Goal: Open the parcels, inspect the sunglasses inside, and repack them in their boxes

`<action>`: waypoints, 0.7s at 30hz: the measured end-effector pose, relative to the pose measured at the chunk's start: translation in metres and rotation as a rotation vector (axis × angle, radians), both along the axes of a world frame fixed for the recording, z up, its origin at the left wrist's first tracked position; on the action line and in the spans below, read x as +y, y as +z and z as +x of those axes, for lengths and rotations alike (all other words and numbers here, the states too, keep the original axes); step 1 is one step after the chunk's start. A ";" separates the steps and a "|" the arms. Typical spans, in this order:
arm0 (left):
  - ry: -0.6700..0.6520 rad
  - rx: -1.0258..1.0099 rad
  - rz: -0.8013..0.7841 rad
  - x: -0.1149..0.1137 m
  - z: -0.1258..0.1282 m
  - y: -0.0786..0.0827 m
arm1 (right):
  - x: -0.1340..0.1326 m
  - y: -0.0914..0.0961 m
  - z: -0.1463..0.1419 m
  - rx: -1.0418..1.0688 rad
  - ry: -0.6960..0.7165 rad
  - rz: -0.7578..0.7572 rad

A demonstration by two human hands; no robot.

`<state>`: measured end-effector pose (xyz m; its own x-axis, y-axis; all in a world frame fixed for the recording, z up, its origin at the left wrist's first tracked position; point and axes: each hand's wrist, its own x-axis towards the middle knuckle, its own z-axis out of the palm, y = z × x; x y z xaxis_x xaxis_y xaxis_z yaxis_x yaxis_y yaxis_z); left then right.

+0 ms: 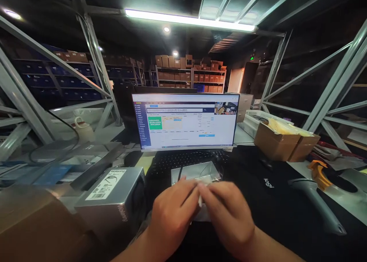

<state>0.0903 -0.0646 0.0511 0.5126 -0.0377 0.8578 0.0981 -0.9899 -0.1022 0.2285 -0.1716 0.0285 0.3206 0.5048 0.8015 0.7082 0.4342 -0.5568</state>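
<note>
My left hand (pixel 172 212) and my right hand (pixel 228 212) meet in front of me over a black desk mat (pixel 272 201), fingers curled together. Both pinch a small pale item (pixel 202 201), perhaps paper or a thin bag; it is blurred and mostly hidden by the fingers. Just beyond the hands lies a clear plastic box or sheet (pixel 196 172) on the black keyboard (pixel 186 159). A lit monitor (pixel 186 120) stands behind the keyboard.
A grey product box with a label (pixel 114 197) sits at my left, a brown carton (pixel 31 223) nearer still. At right are an open cardboard box of envelopes (pixel 282 139), a handheld scanner (pixel 315 201) and an orange tape dispenser (pixel 318 172). Steel racking and shelves of cartons stand behind.
</note>
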 end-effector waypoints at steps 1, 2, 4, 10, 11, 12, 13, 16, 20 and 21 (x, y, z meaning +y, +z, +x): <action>-0.018 0.013 0.007 0.000 0.000 -0.001 | 0.001 0.006 0.008 -0.077 -0.078 0.040; -0.029 0.028 0.015 0.001 0.000 -0.001 | 0.003 0.014 0.017 -0.143 -0.167 0.076; -0.030 0.073 0.003 0.000 0.001 -0.003 | 0.007 0.029 0.036 -0.197 -0.292 0.093; -0.047 0.069 -0.049 0.001 0.004 -0.006 | 0.004 0.026 0.024 -0.276 -0.250 0.085; -0.063 0.051 -0.060 0.001 0.003 -0.006 | 0.001 0.021 0.015 -0.311 -0.201 0.083; -0.085 0.034 -0.069 0.002 0.003 -0.006 | -0.001 0.017 0.009 -0.349 -0.142 0.069; -0.107 0.024 -0.074 0.003 0.002 -0.005 | -0.003 0.014 0.005 -0.385 -0.103 0.057; -0.114 0.039 -0.111 0.006 0.001 -0.006 | 0.000 0.017 0.022 -0.494 -0.241 0.105; -0.072 0.010 -0.210 0.009 -0.001 -0.007 | 0.010 0.032 0.085 -0.416 -0.609 -0.073; -0.075 -0.007 -0.215 0.009 -0.001 -0.007 | 0.010 0.035 0.101 -0.363 -0.635 -0.193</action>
